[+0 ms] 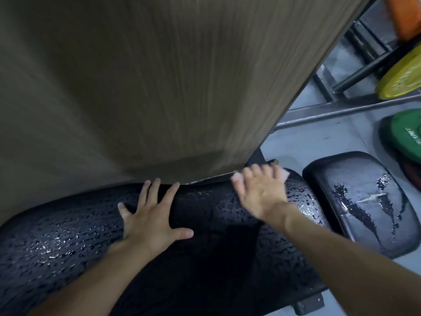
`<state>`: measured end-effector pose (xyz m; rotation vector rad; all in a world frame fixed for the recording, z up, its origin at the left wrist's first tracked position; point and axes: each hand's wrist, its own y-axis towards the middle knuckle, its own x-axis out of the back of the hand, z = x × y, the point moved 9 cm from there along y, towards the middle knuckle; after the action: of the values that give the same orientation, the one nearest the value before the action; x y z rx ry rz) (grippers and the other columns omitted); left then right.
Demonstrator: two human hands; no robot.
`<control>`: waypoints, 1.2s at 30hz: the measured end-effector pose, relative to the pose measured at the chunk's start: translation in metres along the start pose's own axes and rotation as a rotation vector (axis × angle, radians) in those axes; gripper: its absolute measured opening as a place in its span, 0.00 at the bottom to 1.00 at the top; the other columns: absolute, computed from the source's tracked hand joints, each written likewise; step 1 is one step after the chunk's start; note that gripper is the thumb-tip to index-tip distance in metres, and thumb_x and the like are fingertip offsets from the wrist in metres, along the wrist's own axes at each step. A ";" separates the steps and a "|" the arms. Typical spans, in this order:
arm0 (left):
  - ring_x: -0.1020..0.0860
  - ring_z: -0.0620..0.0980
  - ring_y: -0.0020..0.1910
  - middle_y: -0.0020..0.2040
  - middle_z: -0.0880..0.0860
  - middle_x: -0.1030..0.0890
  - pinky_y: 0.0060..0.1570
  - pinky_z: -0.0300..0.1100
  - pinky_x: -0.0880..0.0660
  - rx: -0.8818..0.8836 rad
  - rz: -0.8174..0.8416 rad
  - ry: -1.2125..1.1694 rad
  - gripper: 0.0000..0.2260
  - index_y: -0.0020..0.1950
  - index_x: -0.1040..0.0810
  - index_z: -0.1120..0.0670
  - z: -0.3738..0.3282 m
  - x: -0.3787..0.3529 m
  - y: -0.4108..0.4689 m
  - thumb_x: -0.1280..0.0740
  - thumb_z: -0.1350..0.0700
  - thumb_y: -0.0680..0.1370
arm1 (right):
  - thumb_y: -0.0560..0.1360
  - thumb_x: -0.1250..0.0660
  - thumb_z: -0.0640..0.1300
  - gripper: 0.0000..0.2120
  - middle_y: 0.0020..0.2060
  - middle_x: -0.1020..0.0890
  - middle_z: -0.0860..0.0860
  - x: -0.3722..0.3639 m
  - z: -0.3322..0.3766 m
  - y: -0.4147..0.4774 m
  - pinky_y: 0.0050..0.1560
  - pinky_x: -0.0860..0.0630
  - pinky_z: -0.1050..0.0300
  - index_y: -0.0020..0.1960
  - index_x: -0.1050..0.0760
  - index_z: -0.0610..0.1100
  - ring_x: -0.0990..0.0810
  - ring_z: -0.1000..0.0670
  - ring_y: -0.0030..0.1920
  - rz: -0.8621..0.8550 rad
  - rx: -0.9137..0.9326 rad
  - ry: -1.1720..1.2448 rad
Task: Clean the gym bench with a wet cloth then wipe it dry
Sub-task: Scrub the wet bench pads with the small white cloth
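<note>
Pale cloth (284, 175) pressed under flattened right hand (259, 192); left hand (150, 215) spread flat beside it. Bench pad (68, 242) beaded wet; brown wall panel (159, 76) behind.

Our two forearms come into the picture from about six and four o'clock, and both are bare: no sleeve reaches as far as the wrist or the part of the forearm we can see. Our left hand (150, 215) carries no glove, ring, watch or strap. Our right hand (259, 190) is likewise ungloved, with a bare wrist; it is slightly blurred, so we cannot make out finer detail on its fingers. Short fingernails show on the left thumb and fingertips, toward twelve o'clock.
</note>
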<state>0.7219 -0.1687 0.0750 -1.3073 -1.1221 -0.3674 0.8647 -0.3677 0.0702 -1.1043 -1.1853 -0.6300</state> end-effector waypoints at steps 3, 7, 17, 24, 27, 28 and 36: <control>0.67 0.46 0.77 0.79 0.47 0.66 0.73 0.66 0.54 -0.001 -0.044 0.001 0.54 0.78 0.62 0.40 0.009 0.001 -0.004 0.32 0.27 0.65 | 0.81 0.58 0.59 0.27 0.59 0.25 0.47 -0.006 0.104 -0.021 0.73 0.46 0.38 0.66 0.31 0.45 0.29 0.40 0.63 0.009 0.238 0.061; 0.67 0.47 0.77 0.79 0.47 0.68 0.75 0.61 0.54 0.016 -0.037 0.039 0.54 0.78 0.64 0.39 0.043 0.003 -0.015 0.32 0.28 0.66 | 0.80 0.62 0.59 0.31 0.60 0.24 0.48 -0.002 0.114 -0.024 0.71 0.43 0.44 0.72 0.35 0.45 0.28 0.42 0.62 -0.001 0.345 0.037; 0.70 0.49 0.76 0.77 0.45 0.72 0.70 0.72 0.53 0.042 -0.015 -0.041 0.52 0.76 0.66 0.34 0.085 -0.002 -0.026 0.31 0.29 0.67 | 0.80 0.64 0.56 0.29 0.57 0.25 0.48 -0.010 0.099 -0.012 0.73 0.46 0.41 0.63 0.29 0.46 0.30 0.42 0.61 -0.032 0.007 -0.057; 0.67 0.46 0.77 0.78 0.48 0.71 0.76 0.56 0.57 0.033 -0.072 -0.046 0.54 0.78 0.66 0.40 0.116 -0.003 -0.035 0.31 0.29 0.67 | 0.78 0.63 0.60 0.32 0.60 0.24 0.47 -0.001 0.194 -0.017 0.63 0.36 0.44 0.70 0.34 0.46 0.27 0.42 0.61 -0.017 0.324 0.058; 0.70 0.48 0.76 0.77 0.47 0.72 0.75 0.63 0.56 0.089 -0.059 -0.049 0.53 0.76 0.67 0.34 0.148 -0.003 -0.042 0.31 0.28 0.66 | 0.80 0.62 0.59 0.28 0.49 0.22 0.48 -0.005 0.124 -0.013 0.59 0.33 0.44 0.57 0.27 0.48 0.24 0.42 0.53 -0.043 0.230 0.051; 0.70 0.48 0.76 0.77 0.45 0.72 0.73 0.67 0.54 0.122 -0.053 -0.062 0.53 0.75 0.67 0.32 0.160 -0.003 -0.044 0.31 0.28 0.65 | 0.80 0.61 0.59 0.26 0.47 0.23 0.48 -0.008 0.103 -0.013 0.60 0.33 0.44 0.53 0.27 0.48 0.24 0.41 0.52 -0.030 0.156 0.035; 0.72 0.48 0.75 0.76 0.45 0.73 0.70 0.73 0.54 0.129 -0.049 -0.127 0.50 0.75 0.66 0.32 0.183 -0.005 -0.052 0.32 0.28 0.66 | 0.79 0.64 0.62 0.31 0.60 0.25 0.46 -0.009 0.224 -0.010 0.70 0.42 0.42 0.62 0.30 0.45 0.30 0.40 0.62 -0.020 0.069 0.018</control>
<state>0.5991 -0.0238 0.0749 -1.2045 -1.2653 -0.2469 0.7630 -0.1680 0.0625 -1.0275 -1.1960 -0.6086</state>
